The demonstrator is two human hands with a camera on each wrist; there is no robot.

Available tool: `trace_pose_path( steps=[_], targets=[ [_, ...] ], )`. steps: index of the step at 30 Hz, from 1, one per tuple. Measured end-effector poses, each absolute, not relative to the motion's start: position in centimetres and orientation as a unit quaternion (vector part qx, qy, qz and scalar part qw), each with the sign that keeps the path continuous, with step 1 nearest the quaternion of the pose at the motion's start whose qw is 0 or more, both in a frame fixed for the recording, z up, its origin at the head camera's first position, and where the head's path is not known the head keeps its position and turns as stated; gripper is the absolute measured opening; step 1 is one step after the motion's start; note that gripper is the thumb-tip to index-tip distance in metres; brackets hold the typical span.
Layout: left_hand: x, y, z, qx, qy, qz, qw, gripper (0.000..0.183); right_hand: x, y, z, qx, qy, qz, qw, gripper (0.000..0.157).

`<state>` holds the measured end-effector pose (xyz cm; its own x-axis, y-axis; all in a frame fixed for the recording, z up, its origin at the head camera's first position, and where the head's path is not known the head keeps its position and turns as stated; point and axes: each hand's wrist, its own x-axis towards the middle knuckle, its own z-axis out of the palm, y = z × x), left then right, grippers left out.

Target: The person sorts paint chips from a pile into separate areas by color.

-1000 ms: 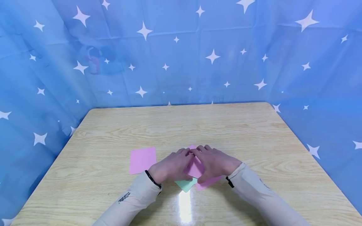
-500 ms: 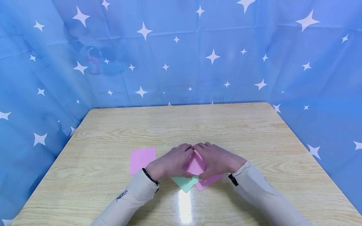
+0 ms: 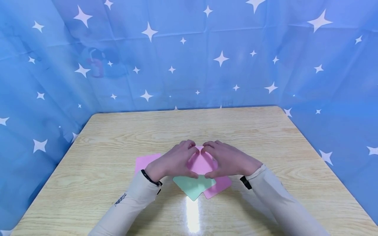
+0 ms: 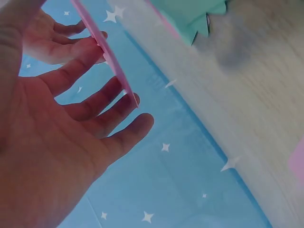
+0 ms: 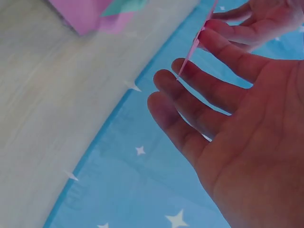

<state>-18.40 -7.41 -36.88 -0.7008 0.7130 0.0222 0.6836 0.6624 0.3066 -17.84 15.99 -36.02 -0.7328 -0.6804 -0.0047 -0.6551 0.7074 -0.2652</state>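
Between my two hands a pink square card (image 3: 200, 164) is held up off the table. My left hand (image 3: 176, 160) pinches its left side and my right hand (image 3: 228, 160) its right side, with bent fingers on the far edge and thumbs at the near edge. Both wrist views show this pink card (image 4: 114, 64) nearly edge-on, the fingertips along its rim. Below the hands lies a green piece (image 3: 193, 187), partly hidden; its edge looks jagged in the left wrist view. Another pink card (image 3: 220, 187) lies partly under the green piece, to its right.
A separate pink card (image 3: 144, 162) lies left of the hands, partly behind the left wrist. The wooden table (image 3: 254, 127) extends around them, with a star-printed blue curtain (image 3: 183, 78) behind and at both sides.
Both hands have lifted forward with the pink card and drawn slightly apart at the fingertips. More of the green piece underneath now shows.
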Motion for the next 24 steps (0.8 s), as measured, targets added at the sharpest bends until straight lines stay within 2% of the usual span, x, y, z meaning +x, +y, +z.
trace_pose_path(
  steps=[15,24],
  targets=[
    [-17.9,-12.1,-34.6,0.355,0.915,0.187,0.028,0.068,-18.1,12.7,-34.0,-0.398,0.909,-0.123,-0.001,0.063],
    [-17.1,-15.1,-33.6,0.323,0.925,0.199,0.038,0.069,-18.6,9.5,-33.7,-0.402,0.907,-0.127,0.012,0.064]
  ],
)
